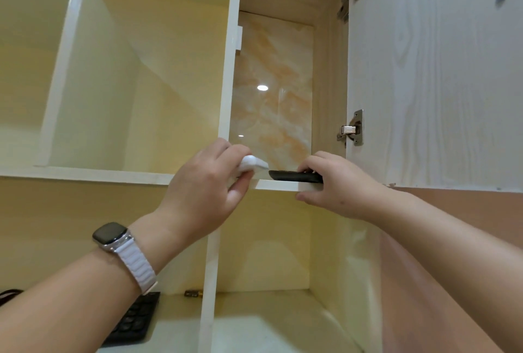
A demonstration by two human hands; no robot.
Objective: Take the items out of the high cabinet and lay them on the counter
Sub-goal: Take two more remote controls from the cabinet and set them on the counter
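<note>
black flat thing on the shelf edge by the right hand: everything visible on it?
The black object is slim and flat with a rounded left end, apparently smooth plastic. It lies flat on the front edge of the white shelf. The right hand curls its fingers over its right end, hiding that part. Its left end is free, just short of the white object the left hand holds. Its type is unclear.

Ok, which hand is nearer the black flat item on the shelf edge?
Right. The right hand grips the black item at its right end; the left hand sits just off its left end, holding a white object.
</note>
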